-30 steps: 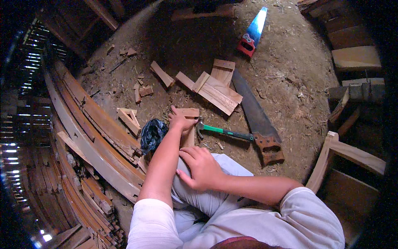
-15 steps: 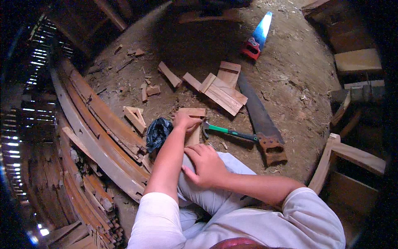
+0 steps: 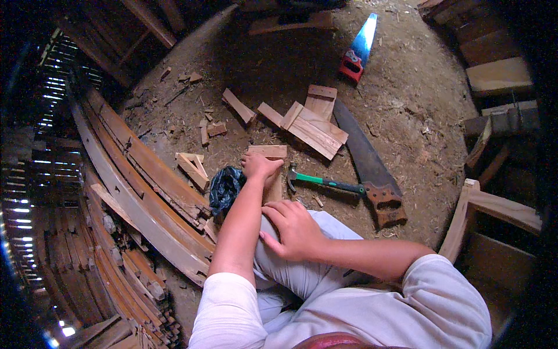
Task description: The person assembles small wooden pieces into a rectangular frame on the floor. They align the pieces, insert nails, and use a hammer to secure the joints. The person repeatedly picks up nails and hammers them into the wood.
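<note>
My left hand (image 3: 260, 166) reaches forward and is closed over a small wooden piece (image 3: 275, 192), with the thumb along its right side. A short cross strip (image 3: 268, 151) shows at the far end of that piece; its near part is partly hidden by my hands. My right hand (image 3: 294, 230) lies on my grey-trousered knee, fingers stretched and holding nothing. Just right of the wooden piece is a claw hammer (image 3: 325, 182) with a green and black handle, lying on the ground. A crumpled black plastic bag (image 3: 226, 189) sits left of my left forearm.
A wooden-handled saw (image 3: 372, 157) lies beyond the hammer's handle, and a red-handled saw (image 3: 357, 49) farther off. Joined wooden pieces (image 3: 314, 131) and offcuts (image 3: 216, 128) lie ahead. Long curved-looking beams (image 3: 145, 180) run along the left. A wooden frame (image 3: 503, 210) stands at right.
My left hand and the wooden piece have shifted slightly forward, and the dark gap by the cross strip no longer shows. My right hand stays on the knee.
</note>
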The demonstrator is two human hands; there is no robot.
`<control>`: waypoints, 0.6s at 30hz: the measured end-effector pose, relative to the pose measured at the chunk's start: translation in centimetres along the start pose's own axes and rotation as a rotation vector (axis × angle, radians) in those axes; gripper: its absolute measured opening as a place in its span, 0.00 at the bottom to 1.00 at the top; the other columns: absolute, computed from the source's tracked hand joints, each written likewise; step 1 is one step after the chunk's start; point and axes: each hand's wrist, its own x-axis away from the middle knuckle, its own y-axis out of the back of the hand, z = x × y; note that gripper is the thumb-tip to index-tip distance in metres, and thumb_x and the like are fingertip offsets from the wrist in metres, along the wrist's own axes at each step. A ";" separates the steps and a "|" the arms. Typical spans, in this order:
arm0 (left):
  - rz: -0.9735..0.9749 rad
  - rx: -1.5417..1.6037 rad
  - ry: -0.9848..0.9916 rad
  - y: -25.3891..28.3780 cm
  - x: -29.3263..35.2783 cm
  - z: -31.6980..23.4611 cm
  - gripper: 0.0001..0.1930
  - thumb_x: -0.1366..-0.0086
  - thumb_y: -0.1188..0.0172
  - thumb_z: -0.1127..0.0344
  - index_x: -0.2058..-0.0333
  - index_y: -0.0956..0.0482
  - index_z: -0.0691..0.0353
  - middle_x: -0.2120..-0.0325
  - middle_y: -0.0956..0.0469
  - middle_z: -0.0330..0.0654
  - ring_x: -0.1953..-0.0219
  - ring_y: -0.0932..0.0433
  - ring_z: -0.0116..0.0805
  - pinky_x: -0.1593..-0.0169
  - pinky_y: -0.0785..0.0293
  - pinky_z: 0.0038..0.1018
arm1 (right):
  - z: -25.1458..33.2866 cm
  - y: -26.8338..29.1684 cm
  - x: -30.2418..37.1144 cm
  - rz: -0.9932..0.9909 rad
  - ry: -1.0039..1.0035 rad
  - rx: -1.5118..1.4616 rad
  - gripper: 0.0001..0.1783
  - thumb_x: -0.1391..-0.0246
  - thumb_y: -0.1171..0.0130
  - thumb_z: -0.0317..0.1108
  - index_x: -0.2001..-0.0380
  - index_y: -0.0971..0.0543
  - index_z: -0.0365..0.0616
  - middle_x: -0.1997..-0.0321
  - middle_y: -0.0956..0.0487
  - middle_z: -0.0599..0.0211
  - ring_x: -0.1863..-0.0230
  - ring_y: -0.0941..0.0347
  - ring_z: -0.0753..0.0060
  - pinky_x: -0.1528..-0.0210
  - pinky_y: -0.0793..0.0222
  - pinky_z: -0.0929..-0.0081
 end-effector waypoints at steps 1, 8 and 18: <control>-0.001 0.034 -0.015 -0.2 -0.6 1.3 0.69 0.59 0.24 0.35 0.33 0.49 0.82 0.33 0.40 0.66 0.31 0.36 0.58 0.32 0.33 0.42 | 0.4 -0.1 -0.2 0.009 0.007 -0.013 0.30 0.46 0.37 0.47 0.46 0.23 0.37 0.45 0.22 0.49 0.44 0.27 0.46 0.39 0.35 0.53; 0.212 1.040 -0.306 2.2 1.8 4.3 0.43 0.47 0.25 0.57 0.39 0.39 0.72 0.44 0.26 0.57 0.43 0.25 0.43 0.37 0.30 0.35 | 0.1 0.5 0.1 0.063 0.004 0.044 0.29 0.46 0.37 0.47 0.45 0.23 0.41 0.43 0.22 0.52 0.42 0.28 0.48 0.38 0.36 0.53; 0.367 1.594 -0.166 1.2 0.7 6.8 0.19 0.29 0.42 0.58 0.49 0.20 0.69 0.56 0.16 0.46 0.58 0.15 0.39 0.51 0.20 0.35 | 0.6 0.1 -0.1 0.069 0.022 0.059 0.29 0.46 0.38 0.47 0.45 0.23 0.42 0.43 0.23 0.51 0.42 0.28 0.47 0.38 0.36 0.53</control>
